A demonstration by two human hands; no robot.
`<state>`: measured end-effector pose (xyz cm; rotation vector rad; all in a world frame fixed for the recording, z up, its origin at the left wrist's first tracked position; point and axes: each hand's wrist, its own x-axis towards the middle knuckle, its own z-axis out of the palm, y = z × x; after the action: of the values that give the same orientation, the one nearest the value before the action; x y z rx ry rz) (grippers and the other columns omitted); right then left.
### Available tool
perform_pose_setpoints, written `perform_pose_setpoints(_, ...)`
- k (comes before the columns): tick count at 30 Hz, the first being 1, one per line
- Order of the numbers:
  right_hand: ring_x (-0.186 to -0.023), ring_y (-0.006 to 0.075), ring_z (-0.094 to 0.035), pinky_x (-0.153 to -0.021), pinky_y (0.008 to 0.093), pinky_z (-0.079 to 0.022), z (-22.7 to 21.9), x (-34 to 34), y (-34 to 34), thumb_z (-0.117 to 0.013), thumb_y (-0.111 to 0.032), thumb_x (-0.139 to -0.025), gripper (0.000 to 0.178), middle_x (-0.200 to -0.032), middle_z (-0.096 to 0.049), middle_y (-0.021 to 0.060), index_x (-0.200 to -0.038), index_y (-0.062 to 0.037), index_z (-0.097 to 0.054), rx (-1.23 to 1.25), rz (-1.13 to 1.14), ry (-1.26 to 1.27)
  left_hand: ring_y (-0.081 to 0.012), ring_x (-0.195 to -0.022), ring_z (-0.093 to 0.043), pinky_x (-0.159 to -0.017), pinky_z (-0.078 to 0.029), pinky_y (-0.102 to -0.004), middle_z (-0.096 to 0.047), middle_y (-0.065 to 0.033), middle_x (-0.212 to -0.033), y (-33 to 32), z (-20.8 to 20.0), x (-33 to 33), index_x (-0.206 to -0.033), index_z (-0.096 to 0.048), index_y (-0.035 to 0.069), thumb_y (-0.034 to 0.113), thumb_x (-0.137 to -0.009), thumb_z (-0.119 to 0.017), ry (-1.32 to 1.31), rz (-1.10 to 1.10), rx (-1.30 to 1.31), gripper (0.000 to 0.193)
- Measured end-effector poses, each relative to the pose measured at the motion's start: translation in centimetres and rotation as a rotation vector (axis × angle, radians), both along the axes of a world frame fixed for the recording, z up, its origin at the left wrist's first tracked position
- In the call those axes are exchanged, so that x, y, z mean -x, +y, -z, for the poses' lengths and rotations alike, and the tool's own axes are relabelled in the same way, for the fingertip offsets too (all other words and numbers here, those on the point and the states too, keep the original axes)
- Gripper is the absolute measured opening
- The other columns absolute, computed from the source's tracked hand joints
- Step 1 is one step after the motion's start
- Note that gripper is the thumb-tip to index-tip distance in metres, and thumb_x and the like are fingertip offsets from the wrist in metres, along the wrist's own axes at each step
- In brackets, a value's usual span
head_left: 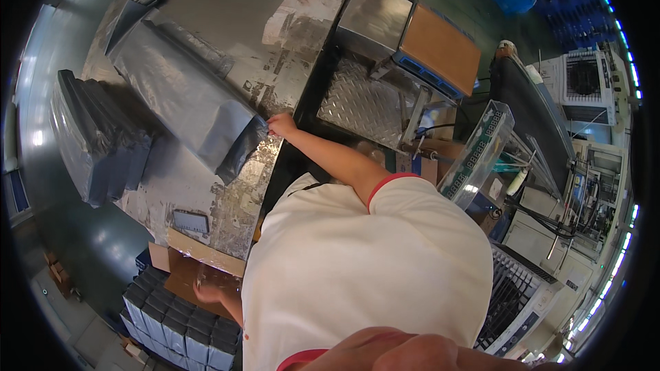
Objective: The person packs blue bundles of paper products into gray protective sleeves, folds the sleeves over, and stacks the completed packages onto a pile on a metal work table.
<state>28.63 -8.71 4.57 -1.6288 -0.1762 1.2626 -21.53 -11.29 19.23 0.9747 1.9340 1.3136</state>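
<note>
My right hand [280,125] is closed on the edge of a large grey plastic bag [185,89], which lies flattened across the worn metal table [227,209]. The bag's near end is folded and crumpled beside my fingers. My left hand [208,291] is low at the left, over an open cardboard box [185,276] by the table's edge. Its fingers are blurred, and whether they hold anything does not show.
Stacked grey wrapped packs [100,141] stand at the table's left side. A small grey block [190,221] lies on the table. Dark wrapped packs [179,323] are piled below the box. A scale with a brown top [440,51] and a conveyor [529,110] stand at the right.
</note>
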Motion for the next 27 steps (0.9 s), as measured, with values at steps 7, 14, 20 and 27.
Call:
perform_pose_setpoints(7, -0.053, 0.0121, -0.055, -0.046, 0.0236, -0.044, 1.9, 2.8, -1.1, -0.049, -0.004, -0.069, 0.024, -0.066, -0.059, 0.0092, -0.091, 0.003, -0.056, -0.174, 0.029, 0.031, -0.0241, -0.065, -0.05, -0.06, -0.042, -0.0329, -0.052, -0.0145, -0.081, -6.0, 1.6, 14.4, -0.098, -0.051, 0.003, 0.017, -0.076, -0.044, 1.75, 0.095, 0.795, 0.027)
perform_pose_setpoints(14, -0.054, 0.0176, -0.056, -0.048, 0.0277, -0.044, 4.1, 3.0, 0.1, -0.06, -0.016, -0.067, 0.023, -0.067, -0.057, 0.0121, -0.081, 0.0015, -0.056, -0.232, 0.008, -0.017, -0.0268, -0.084, -0.045, -0.07, -0.038, -0.0353, -0.043, -0.0161, -0.1, -3.7, 0.3, 12.0, -0.105, -0.047, 0.008, 0.021, -0.072, -0.05, 1.714, 0.153, 0.703, 0.035)
perform_pose_setpoints(20, -0.049, 0.0141, -0.054, -0.046, 0.0257, -0.043, 4.0, -4.5, -2.9, -0.056, -0.011, -0.068, 0.011, -0.059, -0.057, 0.0071, -0.065, -0.0004, -0.058, -0.049, -0.174, -0.169, -0.0291, -0.099, -0.041, -0.079, -0.035, -0.0374, -0.036, -0.0174, -0.116, 4.2, -0.1, 2.9, -0.111, -0.043, 0.013, 0.024, -0.069, -0.055, 1.809, 0.304, 0.336, 0.045)
perform_pose_setpoints(27, -0.117, 0.0247, -0.028, -0.096, 0.0376, -0.023, -8.8, -6.0, 1.0, -0.043, -0.004, -0.073, 0.048, -0.125, -0.033, 0.0062, -0.117, -0.021, -0.038, -0.627, -0.915, -1.734, -0.0296, -0.123, -0.016, -0.096, -0.015, -0.0502, -0.019, -0.019, -0.131, 13.1, 3.1, -16.3, -0.129, -0.019, 0.02, -0.001, -0.067, -0.045, 1.694, 0.998, 0.029, 0.071)
